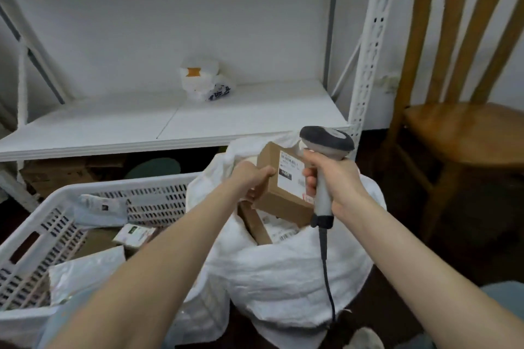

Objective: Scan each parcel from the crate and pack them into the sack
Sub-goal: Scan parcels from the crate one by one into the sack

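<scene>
**Item under task.** A brown cardboard parcel (pixel 286 204) is held tilted in the air above the open mouth of the white sack (pixel 297 272). Its white shipping label (pixel 290 176) is turned up toward the camera. The print on the label is too blurred to read.

**Hands.** The left hand (pixel 251 178) grips the parcel at its left end, with the thumb lying across the top face and the fingers curled underneath. The right hand (pixel 334 181) is wrapped fully round the pale handle of a barcode scanner (pixel 326 144). The scanner's dark head stands just above the parcel's upper right corner, and its handle crosses the parcel's right edge in this view. I cannot tell whether scanner and parcel touch. A grey cable (pixel 326 272) hangs from the base of the handle down over the front of the sack.

**Sack.** It stands open and crumpled at centre. Inside it (partly hidden by the held parcel) lies another brown box (pixel 255 225) beside a white labelled surface (pixel 283 232).

**Crate.** A white slotted plastic crate (pixel 119 183) sits just left of the sack. It holds a small green-and-white box (pixel 136 235), a white poly mailer (pixel 85 269) toward the front, and a second pale mailer (pixel 99 207) leaning on the far wall.

**Surroundings.** A white metal shelf (pixel 141 125) runs behind, with a white plastic bag (pixel 204 79) set on it. A wooden chair (pixel 459 127) stands to the right.
</scene>
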